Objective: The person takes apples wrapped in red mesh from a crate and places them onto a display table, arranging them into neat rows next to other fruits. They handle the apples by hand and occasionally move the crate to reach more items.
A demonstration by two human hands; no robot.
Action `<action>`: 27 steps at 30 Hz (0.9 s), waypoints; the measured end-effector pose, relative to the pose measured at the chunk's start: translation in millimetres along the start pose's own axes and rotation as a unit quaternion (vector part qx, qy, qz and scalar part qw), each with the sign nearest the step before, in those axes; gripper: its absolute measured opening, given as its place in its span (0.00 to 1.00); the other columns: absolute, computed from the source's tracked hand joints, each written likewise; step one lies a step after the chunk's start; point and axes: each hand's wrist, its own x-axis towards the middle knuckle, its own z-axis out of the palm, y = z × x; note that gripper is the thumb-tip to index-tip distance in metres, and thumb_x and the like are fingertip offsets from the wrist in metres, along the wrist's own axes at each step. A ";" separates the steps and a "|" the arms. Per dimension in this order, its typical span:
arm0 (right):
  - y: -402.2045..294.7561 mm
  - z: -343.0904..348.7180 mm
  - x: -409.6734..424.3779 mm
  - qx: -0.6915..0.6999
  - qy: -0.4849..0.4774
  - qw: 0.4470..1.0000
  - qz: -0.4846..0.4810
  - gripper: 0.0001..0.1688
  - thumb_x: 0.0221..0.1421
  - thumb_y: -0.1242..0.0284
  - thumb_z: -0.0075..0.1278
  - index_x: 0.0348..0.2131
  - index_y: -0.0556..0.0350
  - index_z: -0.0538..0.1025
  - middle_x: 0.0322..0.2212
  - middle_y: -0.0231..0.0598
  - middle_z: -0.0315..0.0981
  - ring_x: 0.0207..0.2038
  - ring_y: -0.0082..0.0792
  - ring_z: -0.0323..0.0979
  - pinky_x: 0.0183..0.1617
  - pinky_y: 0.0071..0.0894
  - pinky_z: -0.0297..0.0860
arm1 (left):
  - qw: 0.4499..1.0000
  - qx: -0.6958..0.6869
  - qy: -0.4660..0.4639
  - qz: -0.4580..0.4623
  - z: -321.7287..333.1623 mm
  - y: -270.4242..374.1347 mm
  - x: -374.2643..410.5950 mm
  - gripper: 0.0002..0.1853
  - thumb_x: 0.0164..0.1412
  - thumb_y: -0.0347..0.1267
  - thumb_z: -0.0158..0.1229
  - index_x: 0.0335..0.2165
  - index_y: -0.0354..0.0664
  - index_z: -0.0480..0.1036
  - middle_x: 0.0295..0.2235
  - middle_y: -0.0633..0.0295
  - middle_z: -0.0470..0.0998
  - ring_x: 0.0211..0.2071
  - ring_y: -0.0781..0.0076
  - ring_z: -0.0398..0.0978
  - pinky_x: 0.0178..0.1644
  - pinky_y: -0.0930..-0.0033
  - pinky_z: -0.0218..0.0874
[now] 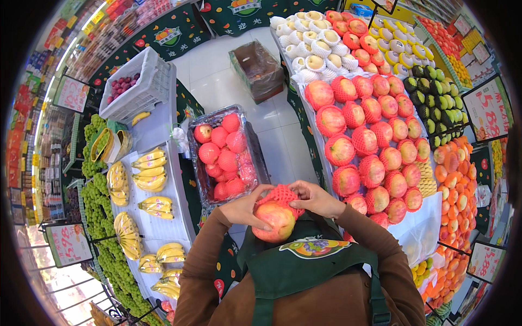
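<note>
In front of my apron, my left hand [244, 207] supports a red-and-yellow apple [275, 222] from its left side, thumb across the skin. A red foam net sleeve [281, 193] is bunched over the apple's far side, leaving the near side bare. My right hand [317, 199] pinches the sleeve's right edge between thumb and fingers. Just beyond my hands stands a plastic-lined crate [195, 175] of apples in red foam nets [219, 136]. To the right, rows of apples in pulled-down red nets [364, 142] fill a sloping display.
Bananas [150, 183] and green grapes [100, 216] lie on the left stand, below a white crate [157, 87] of dark red fruit. An open cardboard box [257, 73] sits on the tiled floor. Net-wrapped pale fruit [316, 49] and orange fruit [452, 191] flank the apple display.
</note>
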 end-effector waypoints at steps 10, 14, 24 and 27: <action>-2.3 24.1 -24.8 -0.567 0.161 0.760 -0.274 0.33 0.44 0.79 0.55 0.52 0.55 0.66 0.33 0.46 0.64 0.38 0.45 0.69 0.40 0.38 0.69 | 0.997 -0.032 0.053 0.037 12.2 -34.1 -6.1 0.49 0.41 0.39 0.72 0.58 0.38 0.53 0.53 0.53 0.63 0.55 0.64 0.62 0.60 0.64 0.53; 6.3 42.7 -13.5 -0.428 0.264 0.840 -0.204 0.30 0.47 0.78 0.54 0.51 0.57 0.67 0.34 0.47 0.66 0.35 0.44 0.70 0.40 0.36 0.69 | 0.967 -0.198 0.157 0.042 20.9 -61.8 -14.2 0.44 0.46 0.36 0.68 0.58 0.39 0.54 0.52 0.55 0.64 0.54 0.65 0.63 0.59 0.63 0.55; -4.7 28.4 12.1 -0.554 0.234 0.736 -0.311 0.30 0.44 0.82 0.53 0.50 0.57 0.68 0.35 0.47 0.63 0.37 0.39 0.67 0.38 0.34 0.68 | 0.834 -0.484 0.253 0.076 57.6 -61.2 1.9 0.35 0.59 0.45 0.54 0.58 0.41 0.53 0.54 0.55 0.65 0.55 0.60 0.65 0.59 0.58 0.58; -5.1 28.4 13.6 -0.519 0.278 0.760 -0.275 0.27 0.45 0.80 0.52 0.49 0.57 0.69 0.36 0.47 0.63 0.38 0.44 0.67 0.40 0.38 0.68 | 0.837 -0.485 0.246 0.057 62.1 -47.8 5.4 0.39 0.58 0.58 0.47 0.58 0.44 0.54 0.55 0.53 0.64 0.55 0.56 0.65 0.58 0.51 0.59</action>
